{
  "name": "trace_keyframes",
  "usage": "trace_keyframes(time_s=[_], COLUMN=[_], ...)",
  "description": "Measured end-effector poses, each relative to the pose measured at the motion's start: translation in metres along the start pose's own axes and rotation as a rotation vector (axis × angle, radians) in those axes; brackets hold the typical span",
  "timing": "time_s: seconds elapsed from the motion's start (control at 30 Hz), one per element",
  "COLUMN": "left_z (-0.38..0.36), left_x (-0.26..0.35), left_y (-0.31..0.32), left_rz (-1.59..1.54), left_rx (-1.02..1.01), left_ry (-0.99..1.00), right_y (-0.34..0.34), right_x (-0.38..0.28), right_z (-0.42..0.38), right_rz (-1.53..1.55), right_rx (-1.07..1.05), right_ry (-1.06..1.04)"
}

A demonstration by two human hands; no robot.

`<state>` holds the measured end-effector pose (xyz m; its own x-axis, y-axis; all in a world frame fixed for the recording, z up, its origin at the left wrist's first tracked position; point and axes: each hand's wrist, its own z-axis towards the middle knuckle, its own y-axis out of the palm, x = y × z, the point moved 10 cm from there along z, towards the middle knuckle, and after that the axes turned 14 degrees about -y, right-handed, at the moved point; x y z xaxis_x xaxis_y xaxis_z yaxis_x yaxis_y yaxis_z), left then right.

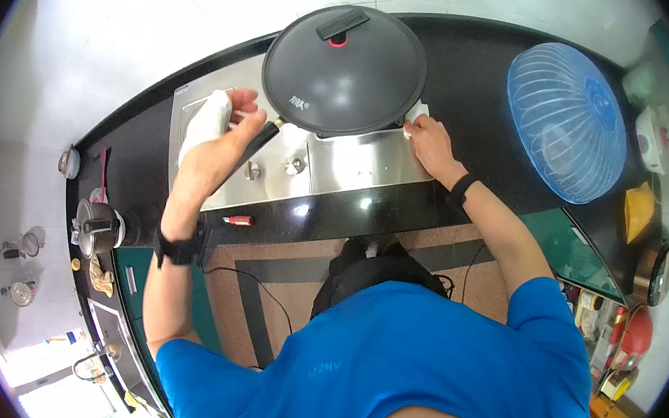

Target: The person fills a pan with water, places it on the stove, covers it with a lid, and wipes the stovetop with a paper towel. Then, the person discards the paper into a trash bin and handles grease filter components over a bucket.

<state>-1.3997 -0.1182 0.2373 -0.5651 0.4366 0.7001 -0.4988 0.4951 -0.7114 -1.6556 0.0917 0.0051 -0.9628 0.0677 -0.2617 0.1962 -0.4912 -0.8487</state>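
Observation:
A black wok (304, 130) sits on the steel gas stove, covered by a large dark domed lid (347, 80) with a black handle on top. My left hand (215, 160) is at the wok's left, closed on a bunched white cloth (208, 128), its thumb pointing toward the lid. Under and beside that hand runs the wok's long black handle (261, 140). At the wok's lower right edge, my right hand (432, 146) pinches a piece of white cloth (417, 112), partly hidden behind the fingers.
Two knobs (293, 166) stick up from the stove's front panel (362, 163). A red-handled tool (238, 220) lies at the counter's front edge. On the right is a blue mesh food cover (566, 125); on the left, a metal pot (97, 226). A cable (266, 287) hangs below.

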Motion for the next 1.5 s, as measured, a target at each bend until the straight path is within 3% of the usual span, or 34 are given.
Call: trace_keyframes(time_s=[0.03,0.17,0.23,0.4,0.47,0.5,0.53,0.57,0.67,0.73,0.8,0.87,1.0,1.1,1.23,1.3,1.43,1.5], left_z=[-0.016,-0.05,-0.06,-0.063,-0.06,-0.057,-0.055,-0.051,-0.037,-0.026,-0.024,-0.021,-0.037,-0.039,-0.039,-0.04,-0.045,-0.054], left_x=[-0.01,-0.045,-0.054,-0.09,-0.113,-0.125,-0.137,-0.148,-0.194,-0.227,-0.253,-0.278,-0.269,-0.257,-0.261,-0.268,-0.29,-0.297], left_y=[-0.003,-0.014,-0.024,-0.074,-0.099,-0.109,-0.119,-0.131,-0.149,-0.156,-0.17,-0.174,-0.18,-0.177,-0.157,-0.145,-0.143,-0.156], left_rz=[-0.044,-0.236,-0.287,-0.361,-0.304,-0.259,-0.307,-0.355,-0.415,-0.461,-0.4,-0.363,-0.362,-0.418,-0.441,-0.499,-0.477,-0.506], left_rx=[-0.006,0.006,0.009,0.026,0.065,0.057,0.058,0.049,0.015,-0.003,-0.003,0.024,-0.021,-0.038,-0.057,-0.129,-0.055,-0.014], left_ry=[-0.037,-0.172,-0.184,-0.115,-0.097,-0.086,-0.054,-0.01,-0.036,0.0,-0.132,-0.143,-0.005,0.052,0.036,-0.002,0.045,0.044], right_y=[0.023,0.038,0.043,0.072,0.105,0.111,0.129,0.115,0.125,0.123,0.145,0.159,0.192,0.178,0.183,0.198,0.226,0.233], right_x=[0.008,-0.046,-0.107,-0.166,-0.17,-0.181,-0.168,-0.193,-0.197,-0.195,-0.184,-0.188,-0.18,-0.202,-0.206,-0.208,-0.206,-0.213], right_z=[-0.011,-0.034,-0.024,0.005,0.016,0.021,0.017,0.03,0.031,0.031,0.021,0.008,-0.014,0.009,0.017,0.023,0.025,0.032], right_rz=[0.119,0.164,-0.003,-0.011,0.095,0.018,0.1,-0.024,0.158,0.262,0.639,1.077,1.292,1.492,1.493,1.371,1.302,1.179], right_rx=[-0.171,-0.184,-0.146,-0.075,-0.244,-0.227,-0.247,-0.117,-0.162,0.0,-0.02,0.22,0.259,0.295,0.203,0.043,0.051,-0.09], right_ry=[0.168,0.248,-0.108,-0.094,0.082,0.023,0.227,-0.011,0.157,0.246,0.624,0.799,0.923,0.87,0.892,0.815,0.845,0.763])
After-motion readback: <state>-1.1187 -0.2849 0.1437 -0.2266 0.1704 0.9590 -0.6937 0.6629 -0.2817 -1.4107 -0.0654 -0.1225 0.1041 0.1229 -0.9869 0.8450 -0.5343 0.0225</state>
